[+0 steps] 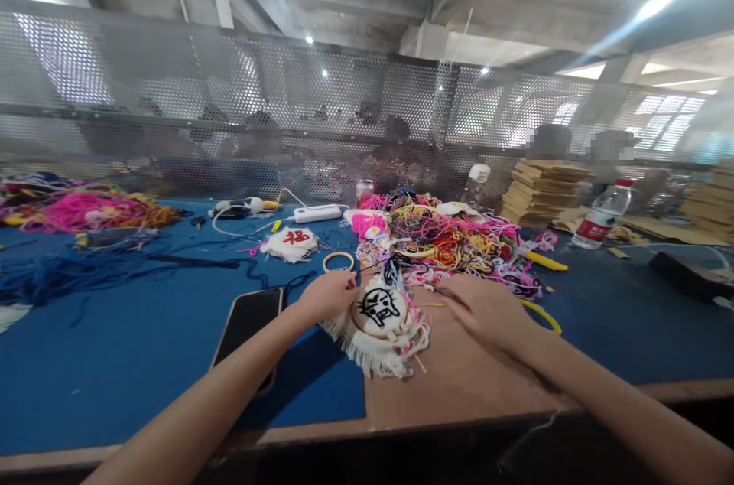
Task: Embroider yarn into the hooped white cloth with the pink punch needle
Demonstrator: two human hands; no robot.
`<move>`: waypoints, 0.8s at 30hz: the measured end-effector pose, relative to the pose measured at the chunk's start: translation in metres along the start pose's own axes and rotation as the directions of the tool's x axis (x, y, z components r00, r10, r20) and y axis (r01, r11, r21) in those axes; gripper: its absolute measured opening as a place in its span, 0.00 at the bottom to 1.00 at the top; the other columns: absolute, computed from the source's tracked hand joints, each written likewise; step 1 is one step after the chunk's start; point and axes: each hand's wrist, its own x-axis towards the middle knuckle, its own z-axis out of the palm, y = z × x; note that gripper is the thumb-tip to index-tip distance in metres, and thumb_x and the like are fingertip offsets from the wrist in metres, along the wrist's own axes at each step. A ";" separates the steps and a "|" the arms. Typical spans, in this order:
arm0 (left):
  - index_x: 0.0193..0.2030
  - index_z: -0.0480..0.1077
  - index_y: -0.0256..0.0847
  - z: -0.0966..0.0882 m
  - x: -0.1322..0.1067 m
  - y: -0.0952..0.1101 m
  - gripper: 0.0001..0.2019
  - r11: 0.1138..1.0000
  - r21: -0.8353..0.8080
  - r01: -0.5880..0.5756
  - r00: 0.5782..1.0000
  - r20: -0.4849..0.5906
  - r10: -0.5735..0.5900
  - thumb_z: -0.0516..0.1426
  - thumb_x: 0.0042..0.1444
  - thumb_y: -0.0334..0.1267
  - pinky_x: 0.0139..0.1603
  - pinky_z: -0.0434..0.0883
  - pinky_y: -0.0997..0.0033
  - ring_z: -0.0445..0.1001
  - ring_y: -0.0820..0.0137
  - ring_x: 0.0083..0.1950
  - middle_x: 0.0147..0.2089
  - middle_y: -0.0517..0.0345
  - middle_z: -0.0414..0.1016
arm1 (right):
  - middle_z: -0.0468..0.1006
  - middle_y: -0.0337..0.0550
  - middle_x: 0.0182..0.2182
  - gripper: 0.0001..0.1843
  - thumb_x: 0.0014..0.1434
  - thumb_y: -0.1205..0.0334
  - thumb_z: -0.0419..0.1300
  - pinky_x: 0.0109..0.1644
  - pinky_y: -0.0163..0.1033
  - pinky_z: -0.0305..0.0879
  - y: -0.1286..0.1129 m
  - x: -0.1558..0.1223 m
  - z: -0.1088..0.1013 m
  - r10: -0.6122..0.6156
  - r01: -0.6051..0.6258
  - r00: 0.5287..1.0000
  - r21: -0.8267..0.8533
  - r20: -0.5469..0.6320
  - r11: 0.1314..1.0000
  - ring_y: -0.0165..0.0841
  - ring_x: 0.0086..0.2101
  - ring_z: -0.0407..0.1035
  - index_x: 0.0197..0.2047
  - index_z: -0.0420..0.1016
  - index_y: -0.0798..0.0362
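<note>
A round white embroidered piece (379, 309) with a black pattern, set in a wooden hoop and fringed with white threads, lies on the table in front of me. My left hand (328, 294) is closed in a pinch on its left edge. My right hand (485, 307) lies just right of it with fingers pressed together, holding a thin dark tool that points toward the piece. Behind both hands sits a big tangle of coloured cords (444, 236).
A dark phone (246, 324) lies left of my left arm on the blue table cover (143, 347). Further back are an empty wooden ring (338, 262), a second embroidered piece (292, 242), a white power strip (317, 213), a water bottle (602, 216), cardboard stacks (542, 190), and a perforated metal screen (344, 110).
</note>
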 end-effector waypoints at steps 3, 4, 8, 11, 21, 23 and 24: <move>0.29 0.69 0.37 -0.001 -0.002 -0.001 0.16 0.991 -0.133 0.032 0.997 0.080 -0.021 0.47 0.51 0.46 0.24 0.60 0.75 0.68 0.71 0.23 0.22 0.56 0.71 | 0.75 0.44 0.39 0.17 0.62 0.58 0.43 0.40 0.36 0.60 -0.034 0.033 0.018 -0.083 0.084 0.996 0.103 -0.014 0.991 0.34 0.40 0.69 0.48 0.68 0.49; 0.31 0.69 0.37 -0.003 -0.003 0.000 0.17 0.982 -0.175 0.064 0.992 0.121 -0.043 0.46 0.51 0.47 0.22 0.59 0.75 0.66 0.72 0.20 0.19 0.58 0.69 | 0.76 0.44 0.38 0.18 0.63 0.56 0.42 0.38 0.35 0.60 -0.041 0.044 0.025 -0.054 0.052 0.998 0.095 0.014 0.994 0.34 0.39 0.70 0.47 0.68 0.48; 0.31 0.68 0.35 -0.010 -0.006 0.004 0.18 0.929 -0.301 0.216 0.937 0.330 -0.111 0.46 0.51 0.48 0.15 0.55 0.74 0.58 0.74 0.12 0.14 0.62 0.63 | 0.77 0.46 0.33 0.20 0.62 0.50 0.40 0.32 0.35 0.57 -0.053 0.070 0.049 0.065 -0.068 0.989 0.018 0.132 0.998 0.37 0.33 0.72 0.44 0.67 0.51; 0.25 0.65 0.37 -0.010 -0.006 0.004 0.16 0.866 -0.403 0.297 0.904 0.412 -0.118 0.47 0.50 0.48 0.13 0.52 0.74 0.54 0.77 0.10 0.13 0.63 0.61 | 0.77 0.45 0.31 0.18 0.63 0.51 0.40 0.30 0.34 0.53 -0.053 0.070 0.057 0.058 -0.060 0.992 0.018 0.112 0.998 0.36 0.31 0.71 0.42 0.65 0.51; 0.30 0.63 0.39 -0.010 -0.005 0.013 0.12 0.759 -0.650 0.036 0.978 0.178 0.106 0.53 0.50 0.48 0.20 0.52 0.78 0.55 0.79 0.22 0.23 0.66 0.57 | 0.73 0.41 0.25 0.19 0.64 0.52 0.38 0.27 0.33 0.45 -0.036 0.064 0.054 0.131 -0.121 0.990 0.156 -0.052 0.980 0.31 0.26 0.68 0.34 0.63 0.52; 0.29 0.62 0.39 -0.009 -0.003 0.013 0.11 0.805 -0.585 -0.093 0.992 0.010 0.122 0.51 0.51 0.45 0.27 0.58 0.77 0.59 0.76 0.27 0.26 0.64 0.60 | 0.72 0.39 0.24 0.19 0.63 0.53 0.38 0.27 0.32 0.47 -0.026 0.065 0.050 0.176 -0.147 0.979 0.235 -0.107 0.961 0.30 0.26 0.67 0.33 0.64 0.52; 0.29 0.62 0.39 -0.008 -0.001 0.013 0.11 0.824 -0.550 -0.136 0.991 -0.058 0.124 0.50 0.52 0.45 0.30 0.60 0.76 0.60 0.75 0.29 0.28 0.63 0.61 | 0.71 0.38 0.23 0.19 0.63 0.53 0.38 0.27 0.32 0.47 -0.021 0.066 0.049 0.202 -0.163 0.970 0.258 -0.133 0.952 0.30 0.26 0.66 0.34 0.64 0.52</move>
